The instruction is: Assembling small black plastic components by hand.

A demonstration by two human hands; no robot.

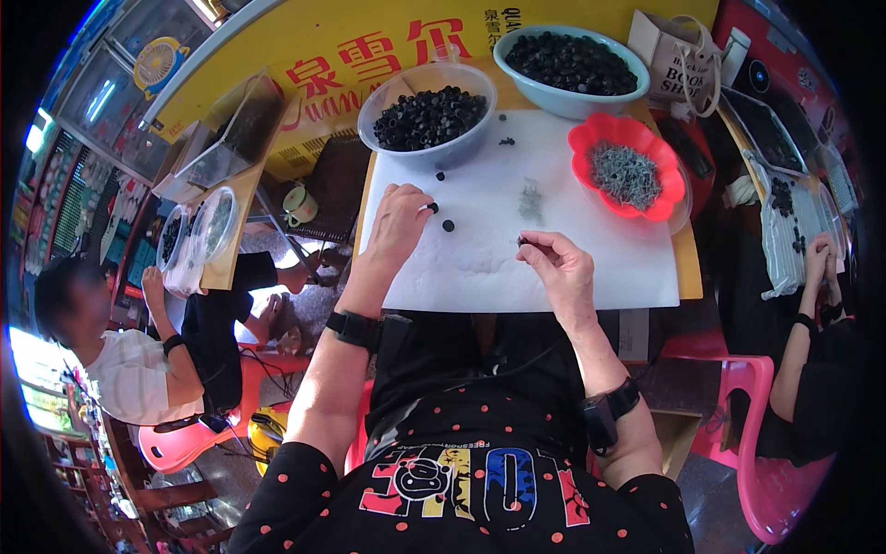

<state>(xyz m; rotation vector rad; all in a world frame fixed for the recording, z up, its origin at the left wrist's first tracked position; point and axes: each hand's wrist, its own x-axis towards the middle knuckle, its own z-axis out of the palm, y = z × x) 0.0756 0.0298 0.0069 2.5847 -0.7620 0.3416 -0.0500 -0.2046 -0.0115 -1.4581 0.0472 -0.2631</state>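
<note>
My left hand (399, 220) hovers over a white sheet (443, 277), thumb and fingertips closed on a small round black cap (431, 208). Just right of it, another black cap (448, 225) lies on the sheet, and one more cap (440, 175) sits farther back. My right hand (561, 270) pinches a small dark piece (523, 241); a thin pale bit seems to stick out of it, too small to make out. Beyond that hand lies a loose little pile of thin grey pieces (530, 199). A red petal-shaped bowl (583, 140) at the right holds many similar grey pieces.
At the back stand a clear bowl (426, 161) and a pale blue bowl (570, 103), both heaped with black caps. A paper bag (666, 65) is behind them at right. People sit at side tables left and right; a pink chair (752, 415) stands right.
</note>
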